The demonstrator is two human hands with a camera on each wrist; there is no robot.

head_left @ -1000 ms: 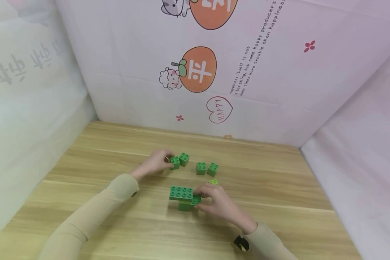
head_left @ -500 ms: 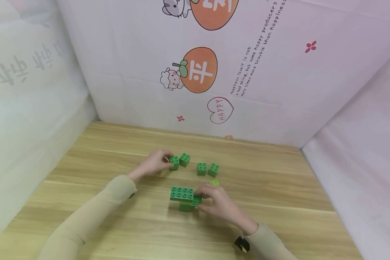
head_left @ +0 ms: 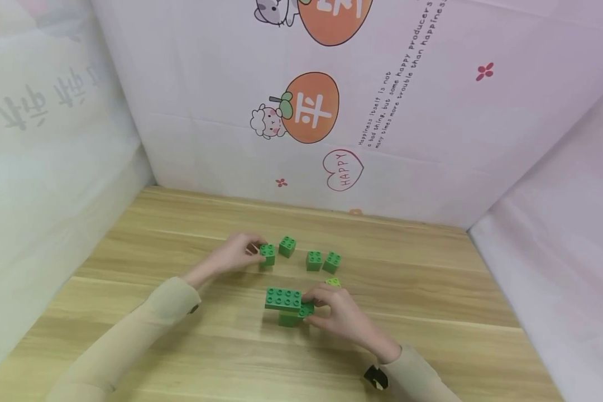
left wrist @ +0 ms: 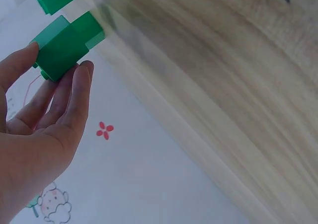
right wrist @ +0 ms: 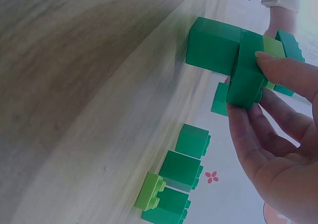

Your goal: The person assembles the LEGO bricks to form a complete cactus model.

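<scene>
My left hand (head_left: 231,254) pinches a green toy brick (head_left: 267,254) with four studs between thumb and fingers. In the left wrist view the thumb presses one side of that brick (left wrist: 62,47) and the fingertips the other. Another green brick (head_left: 287,246) stands just behind and to its right. My right hand (head_left: 340,314) grips the right end of a small stack of bricks (head_left: 283,299). A wide green brick tops this stack. In the right wrist view a light green layer (right wrist: 273,46) shows below it, then a dark green brick (right wrist: 248,67) under my thumb and a block (right wrist: 213,42) at the bottom.
Right of centre on the wooden table (head_left: 412,279) stand two more green bricks (head_left: 314,261). A light green brick (head_left: 333,282) is partly hidden behind my right hand. A printed white cloth (head_left: 221,139) rises at the table's back, with more cloth at both sides.
My left hand has drawn the pinched brick slightly left and toward me, widening the gap to the brick behind it. The right hand and its stack stay in place.
</scene>
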